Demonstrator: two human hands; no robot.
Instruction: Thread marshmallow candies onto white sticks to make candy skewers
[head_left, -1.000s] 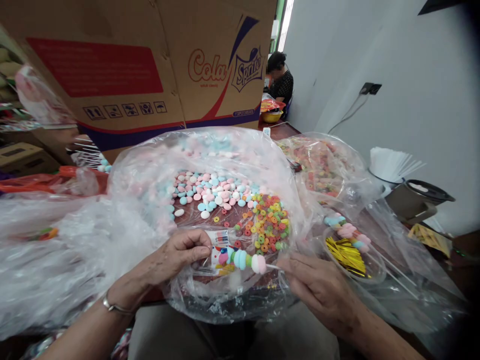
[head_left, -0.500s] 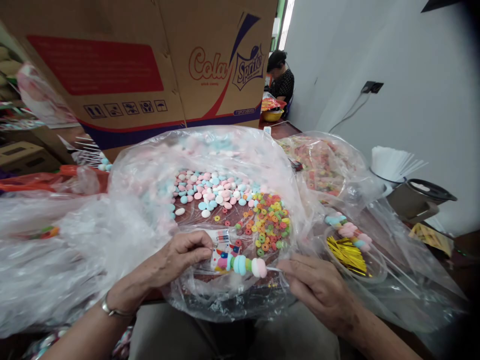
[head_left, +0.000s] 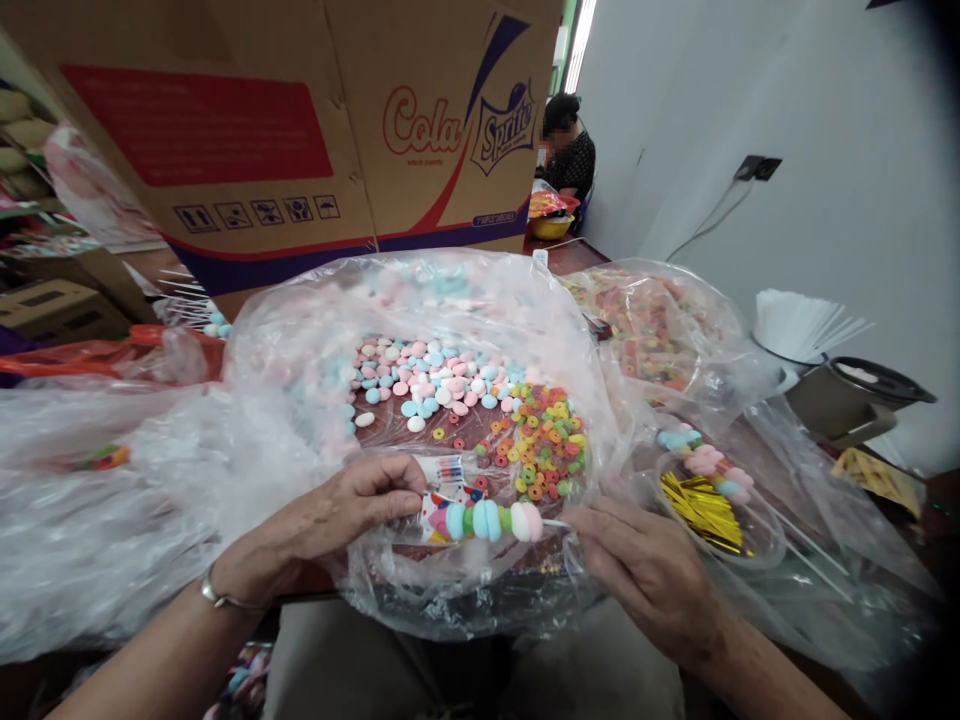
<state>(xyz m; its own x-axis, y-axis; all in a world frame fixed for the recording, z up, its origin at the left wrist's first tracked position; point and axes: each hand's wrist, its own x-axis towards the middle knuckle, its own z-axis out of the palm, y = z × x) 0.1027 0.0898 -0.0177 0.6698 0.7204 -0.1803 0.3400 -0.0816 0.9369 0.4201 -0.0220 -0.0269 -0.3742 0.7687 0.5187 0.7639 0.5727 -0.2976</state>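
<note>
My left hand [head_left: 367,500] is closed, thumb and forefinger pinching the edge of a small printed plastic wrapper [head_left: 430,508] with red and blue spots. My right hand [head_left: 649,570] is closed on the thin white stick of a candy skewer [head_left: 491,521]. Pink, blue, green and white soft candies are threaded along it. Its left end overlaps the wrapper; I cannot tell how far it is inside. Just beyond lie loose pastel candies [head_left: 450,375] and small coloured candy rings [head_left: 547,440], in an open clear plastic bag [head_left: 300,310].
Behind stands a large cardboard box [head_left: 262,120]. To the right are gold twist ties [head_left: 701,512] in a clear tub, another candy skewer [head_left: 705,460], a bag of candy rings [head_left: 652,320] and white sticks [head_left: 810,325] in a container. Crumpled plastic [head_left: 112,540] covers the left side. A person [head_left: 574,155] sits farther back.
The candy skewer has risen slightly and lies more level, with more of its left-end candies showing beside the wrapper. Both hands keep their hold. The whole view has shifted a little.
</note>
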